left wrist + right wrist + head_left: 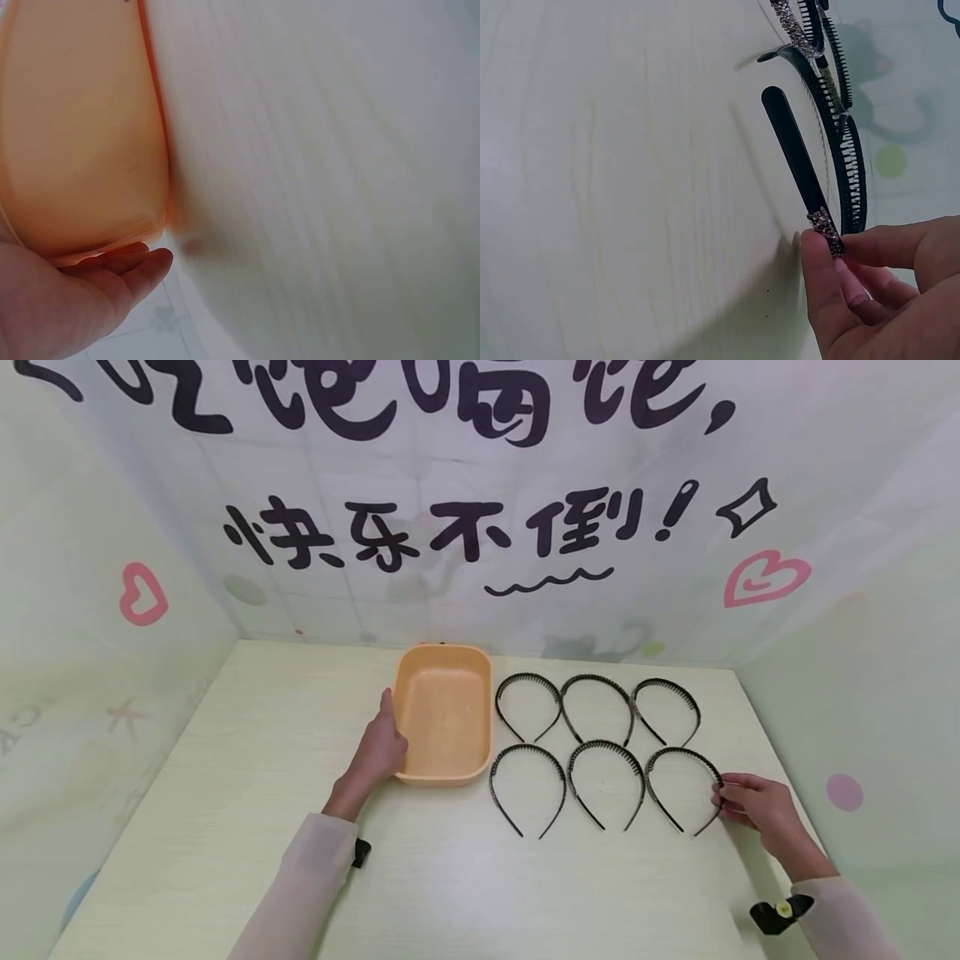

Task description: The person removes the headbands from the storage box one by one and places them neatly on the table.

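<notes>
An orange rectangular plastic tub [444,718] stands on the table, and my left hand [381,745] grips its left wall. In the left wrist view the fingers of that left hand [82,300] lie against the outside of the tub [82,127]. At the right, my right hand [765,810] pinches the right arm of a black toothed headband [686,750]. The right wrist view shows thumb and fingers of this right hand [877,277] on a glittery stretch of the headband [791,142]. Several similar headbands lie in two rows between the tub and this hand.
Among the other headbands are a back-left one [528,676], a back-middle one [597,677] and a front-left one [528,747]. The pale wooden table [480,893] meets a printed wall sheet [420,602] behind and at both sides.
</notes>
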Action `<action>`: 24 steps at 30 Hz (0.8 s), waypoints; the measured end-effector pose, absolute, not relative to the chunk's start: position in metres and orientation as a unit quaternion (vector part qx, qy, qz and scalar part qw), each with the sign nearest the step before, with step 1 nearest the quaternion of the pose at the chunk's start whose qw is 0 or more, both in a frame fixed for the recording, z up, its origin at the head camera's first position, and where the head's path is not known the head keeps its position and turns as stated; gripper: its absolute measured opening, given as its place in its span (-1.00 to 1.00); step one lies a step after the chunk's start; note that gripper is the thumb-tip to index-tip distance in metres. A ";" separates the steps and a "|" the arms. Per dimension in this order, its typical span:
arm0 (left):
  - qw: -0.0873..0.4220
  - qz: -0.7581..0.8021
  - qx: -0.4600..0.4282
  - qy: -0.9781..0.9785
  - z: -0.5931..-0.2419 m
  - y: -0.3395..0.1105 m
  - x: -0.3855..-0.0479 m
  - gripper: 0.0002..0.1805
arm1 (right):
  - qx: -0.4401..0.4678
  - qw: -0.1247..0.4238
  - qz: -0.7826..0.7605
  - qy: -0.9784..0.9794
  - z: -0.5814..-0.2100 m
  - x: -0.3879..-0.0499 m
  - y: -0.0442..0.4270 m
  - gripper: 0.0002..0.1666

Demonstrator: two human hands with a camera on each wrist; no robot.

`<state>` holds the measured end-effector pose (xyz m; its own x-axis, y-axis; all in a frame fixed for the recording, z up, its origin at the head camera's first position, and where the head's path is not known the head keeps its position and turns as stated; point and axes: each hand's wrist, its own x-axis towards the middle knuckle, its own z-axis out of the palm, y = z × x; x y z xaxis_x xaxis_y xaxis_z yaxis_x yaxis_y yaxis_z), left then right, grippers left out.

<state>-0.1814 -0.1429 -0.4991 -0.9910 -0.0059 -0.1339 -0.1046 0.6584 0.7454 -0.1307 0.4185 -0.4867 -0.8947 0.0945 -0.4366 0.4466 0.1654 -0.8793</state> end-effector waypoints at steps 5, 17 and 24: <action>0.061 0.410 -0.033 0.909 -0.500 -0.143 -0.182 -0.09 | 0.177 0.146 -0.608 0.760 -0.487 -0.131 0.420 -0.75; 0.056 0.411 -0.032 0.909 -0.501 -0.141 -0.180 -0.06 | 0.179 0.139 -0.506 0.832 -0.485 -0.136 0.417 -0.52; 0.055 0.398 -0.035 0.915 -0.493 -0.147 -0.177 -0.11 | 0.116 0.051 -0.356 0.926 -0.473 -0.152 0.395 -0.40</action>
<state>-0.1771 -0.1472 -0.4927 -0.9915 -0.0192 -0.1286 -0.1072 0.6806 0.7248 -0.1520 0.3950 -0.4734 -0.9680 0.1775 -0.1772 0.2505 0.7199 -0.6473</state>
